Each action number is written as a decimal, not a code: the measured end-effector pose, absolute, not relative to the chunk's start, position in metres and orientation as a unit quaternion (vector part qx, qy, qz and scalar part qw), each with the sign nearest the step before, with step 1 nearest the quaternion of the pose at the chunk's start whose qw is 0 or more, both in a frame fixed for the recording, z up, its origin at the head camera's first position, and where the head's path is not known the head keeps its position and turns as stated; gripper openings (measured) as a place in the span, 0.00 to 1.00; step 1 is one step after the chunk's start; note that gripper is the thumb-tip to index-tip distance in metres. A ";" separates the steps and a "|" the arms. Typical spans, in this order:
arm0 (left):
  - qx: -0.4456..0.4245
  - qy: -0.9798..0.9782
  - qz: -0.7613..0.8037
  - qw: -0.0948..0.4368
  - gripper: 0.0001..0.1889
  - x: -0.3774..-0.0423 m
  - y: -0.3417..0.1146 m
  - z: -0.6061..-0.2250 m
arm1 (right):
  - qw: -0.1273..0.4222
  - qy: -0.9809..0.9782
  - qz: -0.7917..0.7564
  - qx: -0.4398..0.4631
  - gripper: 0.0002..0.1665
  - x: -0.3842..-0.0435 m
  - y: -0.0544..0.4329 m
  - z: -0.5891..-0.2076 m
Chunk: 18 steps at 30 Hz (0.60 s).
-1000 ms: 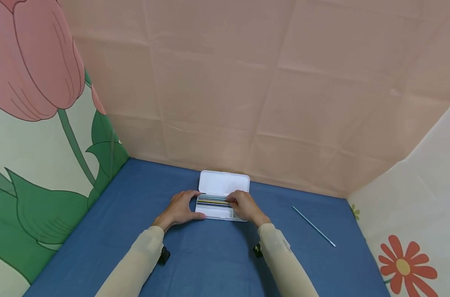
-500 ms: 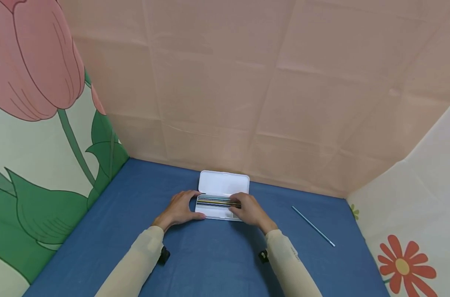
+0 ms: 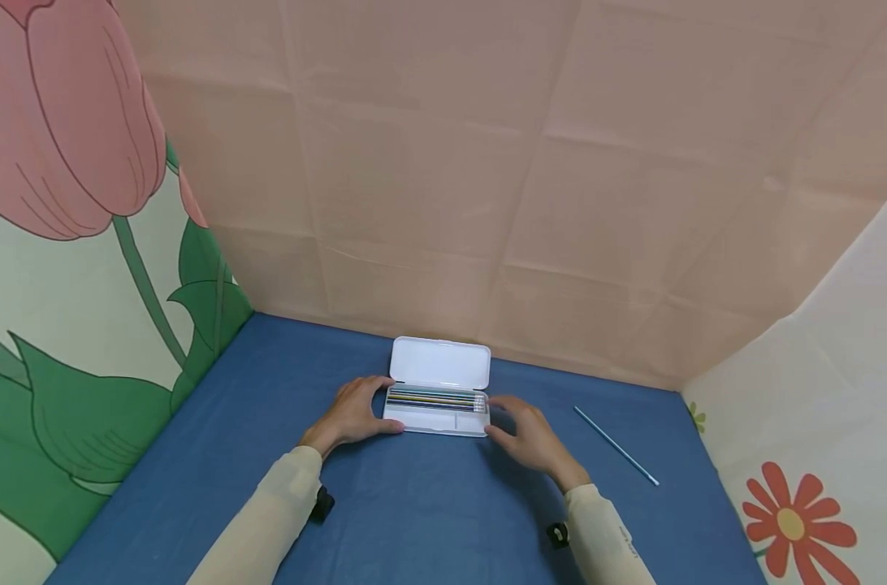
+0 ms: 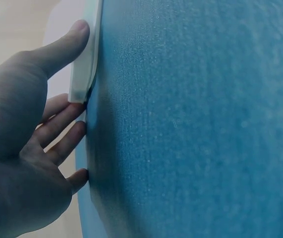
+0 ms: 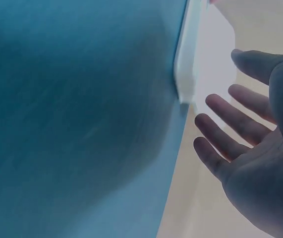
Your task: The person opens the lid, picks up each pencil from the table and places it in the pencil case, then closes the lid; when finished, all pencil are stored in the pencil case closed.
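A white pencil case (image 3: 429,419) lies with its lid (image 3: 440,362) raised at the back of the table. Several slim pencils (image 3: 429,398), some dark and one yellow, lie side by side in its rear compartment. My left hand (image 3: 352,413) holds the case's left end, thumb at the front corner and index finger at the back one. Just off the right end, my right hand (image 3: 529,435) is empty, its fingers (image 5: 238,119) spread and relaxed. A slender light-blue stick (image 3: 616,446) lies slanted on the table to the right of that hand.
A blue cloth (image 3: 429,512) covers the table. Behind the case rises a tan sheet wall (image 3: 429,162). Flower-printed panels stand at the left (image 3: 71,341) and right (image 3: 816,406).
My right hand has drawn back to the right from the pencils, its fingers loosening, and uncovered their right ends. My left hand has stayed on the pencil case.
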<state>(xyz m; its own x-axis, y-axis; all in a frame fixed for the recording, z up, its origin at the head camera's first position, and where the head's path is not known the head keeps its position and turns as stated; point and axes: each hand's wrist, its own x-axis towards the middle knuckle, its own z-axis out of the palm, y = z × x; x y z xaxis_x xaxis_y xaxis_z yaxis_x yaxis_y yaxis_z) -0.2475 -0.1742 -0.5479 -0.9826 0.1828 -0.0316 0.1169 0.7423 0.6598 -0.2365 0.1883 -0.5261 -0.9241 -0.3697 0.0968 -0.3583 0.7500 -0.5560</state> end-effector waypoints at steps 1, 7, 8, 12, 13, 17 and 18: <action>0.080 0.932 0.350 0.047 0.48 -0.247 -0.174 -0.548 | 0.006 0.936 -0.295 -0.191 0.30 -0.234 0.194 -0.527; 0.081 0.933 0.348 0.046 0.48 -0.247 -0.174 -0.548 | -0.013 0.940 -0.293 -0.177 0.30 -0.220 0.226 -0.530; 0.081 0.933 0.348 0.046 0.48 -0.247 -0.174 -0.548 | -0.016 0.940 -0.292 -0.174 0.30 -0.218 0.232 -0.531; 0.081 0.933 0.346 0.047 0.48 -0.248 -0.173 -0.548 | -0.040 0.941 -0.289 -0.172 0.30 -0.210 0.258 -0.534; 0.081 0.933 0.346 0.047 0.48 -0.247 -0.174 -0.548 | -0.047 0.941 -0.288 -0.172 0.30 -0.208 0.265 -0.535; 0.082 0.932 0.350 0.048 0.48 -0.247 -0.175 -0.548 | -0.066 0.943 -0.283 -0.162 0.30 -0.203 0.292 -0.538; 0.081 0.931 0.352 0.048 0.48 -0.247 -0.175 -0.547 | -0.067 0.944 -0.282 -0.158 0.31 -0.201 0.299 -0.538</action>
